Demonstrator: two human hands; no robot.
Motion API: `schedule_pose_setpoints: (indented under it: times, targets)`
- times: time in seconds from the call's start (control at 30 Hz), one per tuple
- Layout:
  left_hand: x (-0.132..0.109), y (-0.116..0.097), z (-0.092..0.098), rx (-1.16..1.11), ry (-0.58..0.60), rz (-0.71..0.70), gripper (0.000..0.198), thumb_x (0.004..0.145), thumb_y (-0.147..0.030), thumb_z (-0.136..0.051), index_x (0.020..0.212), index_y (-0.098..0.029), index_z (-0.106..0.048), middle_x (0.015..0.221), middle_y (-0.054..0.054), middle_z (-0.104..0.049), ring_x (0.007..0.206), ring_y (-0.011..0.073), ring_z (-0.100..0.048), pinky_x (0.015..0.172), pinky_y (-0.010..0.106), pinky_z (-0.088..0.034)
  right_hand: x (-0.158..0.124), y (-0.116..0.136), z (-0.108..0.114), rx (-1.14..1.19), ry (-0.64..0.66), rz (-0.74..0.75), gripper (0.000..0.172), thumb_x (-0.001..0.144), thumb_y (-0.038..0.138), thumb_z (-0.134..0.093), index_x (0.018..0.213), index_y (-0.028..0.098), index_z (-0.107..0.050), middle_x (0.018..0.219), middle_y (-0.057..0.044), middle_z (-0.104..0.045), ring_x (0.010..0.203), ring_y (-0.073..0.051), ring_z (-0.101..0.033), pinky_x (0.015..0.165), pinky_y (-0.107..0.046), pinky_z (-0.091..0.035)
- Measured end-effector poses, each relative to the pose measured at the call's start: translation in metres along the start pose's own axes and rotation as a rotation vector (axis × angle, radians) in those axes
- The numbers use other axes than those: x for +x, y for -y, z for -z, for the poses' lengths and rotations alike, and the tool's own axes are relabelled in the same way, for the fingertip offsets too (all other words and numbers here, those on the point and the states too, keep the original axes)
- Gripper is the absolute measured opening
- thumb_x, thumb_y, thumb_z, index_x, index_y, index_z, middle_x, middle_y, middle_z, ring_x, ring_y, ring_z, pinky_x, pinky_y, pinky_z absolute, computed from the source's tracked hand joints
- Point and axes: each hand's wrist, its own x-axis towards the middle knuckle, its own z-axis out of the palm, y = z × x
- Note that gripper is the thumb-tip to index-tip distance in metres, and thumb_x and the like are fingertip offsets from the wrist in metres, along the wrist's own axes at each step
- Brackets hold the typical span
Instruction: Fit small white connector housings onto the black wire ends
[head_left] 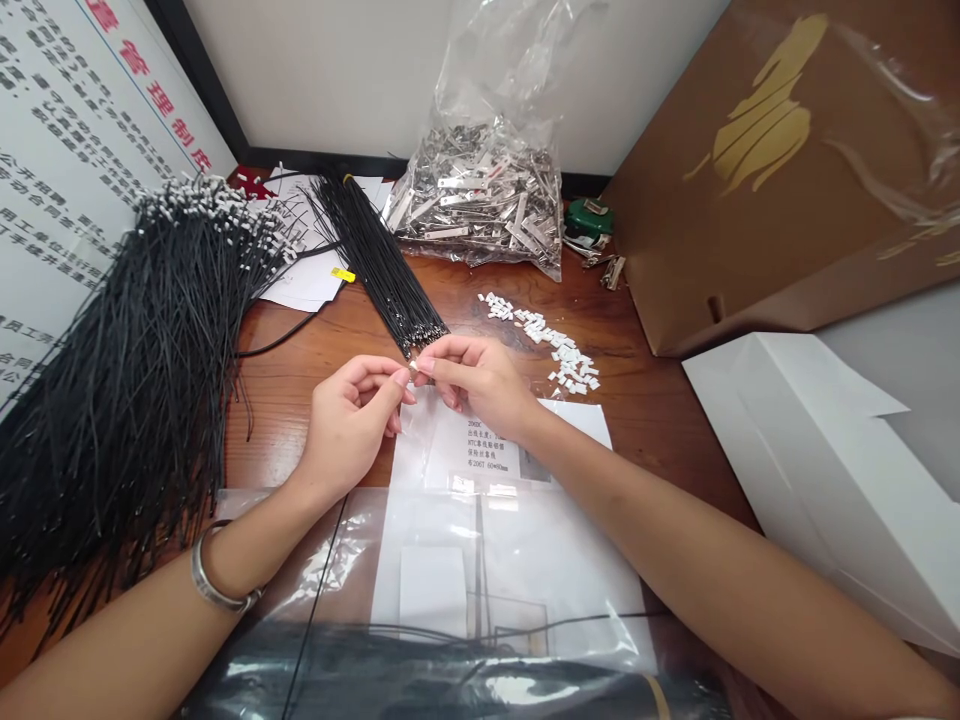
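Note:
My left hand and my right hand meet above the table, thumbs and index fingers pinched close together. Between the fingertips shows a tiny white plastic connector, gripped by my right hand. A thin black wire runs from beneath my left wrist toward the front; its end appears to be in my left fingers, though they cover it. Just beyond the fingertips lies a bundle of black wires with bare metal terminals facing me. Loose white connectors are scattered beyond my right hand.
A big pile of black wires with white ends fills the left. Behind stand a clear bag of metal strips and a green tape measure. A brown box is at right. Printed sheets and a plastic bag lie in front.

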Motion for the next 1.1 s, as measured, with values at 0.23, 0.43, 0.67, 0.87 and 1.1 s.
schedule_pose_setpoints:
  times: [0.23,0.43,0.67,0.87,1.1]
  targets:
    - [-0.0009,0.0004,0.0006,0.017,0.003,-0.001,0.012,0.079,-0.025,-0.067,0.079,-0.014,-0.062,0.062,-0.001,-0.065,0.043,0.0064,-0.052,0.043,0.018,-0.044,-0.001,0.0018,0.0008,-0.031,0.018,0.017,0.021,0.073,0.034,-0.071,0.071,0.015,-0.063,0.06,0.002,-0.061,0.04,-0.004,-0.039,0.038,-0.021,-0.03]
    - [-0.0019,0.0006,0.0011,0.027,0.001,0.006,0.01,0.08,-0.024,-0.066,0.079,-0.014,-0.062,0.061,-0.001,-0.065,0.043,0.0061,-0.052,0.043,0.017,-0.044,-0.0017,0.0023,0.0008,-0.053,0.023,0.014,0.022,0.074,0.036,-0.071,0.071,0.016,-0.062,0.058,0.003,-0.059,0.041,-0.005,-0.039,0.039,-0.022,-0.03]
    - [-0.0012,0.0008,0.0008,0.033,-0.006,0.014,0.012,0.079,-0.026,-0.067,0.078,-0.014,-0.062,0.062,-0.001,-0.066,0.044,0.0067,-0.053,0.044,0.018,-0.045,-0.0013,0.002,0.0013,-0.055,0.025,0.026,0.022,0.074,0.035,-0.071,0.071,0.015,-0.062,0.061,0.002,-0.062,0.04,-0.004,-0.039,0.038,-0.021,-0.03]
    - [-0.0017,-0.0001,-0.0002,0.043,-0.026,0.034,0.014,0.078,-0.027,-0.068,0.076,-0.014,-0.063,0.063,0.001,-0.067,0.044,0.0076,-0.054,0.045,0.02,-0.045,-0.0041,0.0036,-0.0014,-0.112,0.004,0.026,0.025,0.072,0.037,-0.074,0.072,0.015,-0.062,0.055,0.004,-0.058,0.039,-0.004,-0.039,0.036,-0.021,-0.027]
    - [-0.0016,-0.0016,0.0014,0.041,-0.004,0.039,0.014,0.075,-0.027,-0.07,0.073,-0.015,-0.063,0.061,0.001,-0.067,0.045,0.0084,-0.054,0.045,0.02,-0.046,-0.0049,0.004,-0.0012,-0.131,0.03,0.031,0.028,0.07,0.04,-0.075,0.071,0.016,-0.061,0.051,0.005,-0.054,0.038,-0.005,-0.039,0.036,-0.021,-0.027]
